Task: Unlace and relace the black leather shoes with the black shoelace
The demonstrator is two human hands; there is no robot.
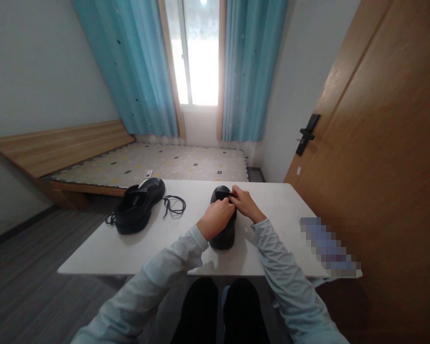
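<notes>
A black shoe (225, 239) stands on the white table in front of me, its heel end nearest my body. My left hand (217, 219) is closed over the shoe's upper, fingertips at its opening; what they pinch is hidden. Closed at the far right side of the same shoe, my right hand (248, 204) pinches a thin black strip, which may be lace or shoe edge. Both hands' fingertips nearly meet. To the left a second black shoe (134, 215) sits at an angle, and a loose black shoelace (174, 205) lies looped beside it.
The white table (186, 258) ends just before my knees. A blurred, pixelated item (327, 246) lies at its right edge. Beyond are a bed (186, 160), blue curtains (139, 71) and a window. A wooden door (380, 157) stands close on the right.
</notes>
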